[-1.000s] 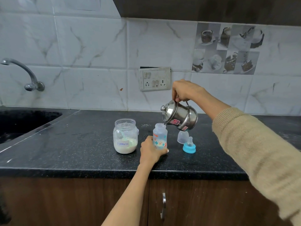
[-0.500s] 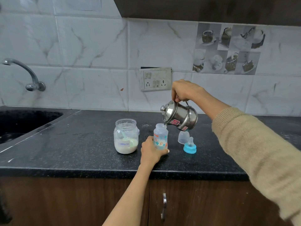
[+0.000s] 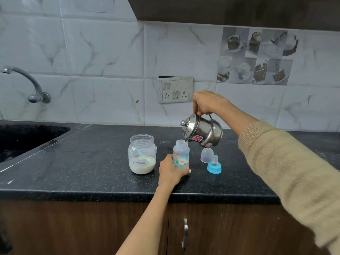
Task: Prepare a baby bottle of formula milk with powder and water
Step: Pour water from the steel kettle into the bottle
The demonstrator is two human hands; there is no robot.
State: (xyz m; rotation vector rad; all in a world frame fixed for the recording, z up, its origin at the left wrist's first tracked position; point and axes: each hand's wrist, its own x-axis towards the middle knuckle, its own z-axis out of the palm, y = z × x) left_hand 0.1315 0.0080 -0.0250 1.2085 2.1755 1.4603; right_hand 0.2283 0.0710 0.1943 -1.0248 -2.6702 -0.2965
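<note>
A small clear baby bottle (image 3: 181, 153) with coloured prints stands uncapped on the black counter (image 3: 92, 173). My left hand (image 3: 170, 171) grips its lower part from the left. My right hand (image 3: 206, 103) holds the handle of a steel kettle (image 3: 202, 130), tilted left with its spout over the bottle's mouth, and a thin stream of water runs in. To the left stands an open jar (image 3: 142, 154) labelled formula, with pale powder and a scoop inside. The blue-ringed teat (image 3: 214, 165) and the clear cap (image 3: 207, 155) sit on the counter to the right of the bottle.
A black sink (image 3: 27, 138) lies at the far left under a wall tap (image 3: 27, 83). A switch and socket plate (image 3: 175, 90) is on the tiled wall behind. Wooden cabinet doors with a metal handle (image 3: 184, 234) are below the counter edge.
</note>
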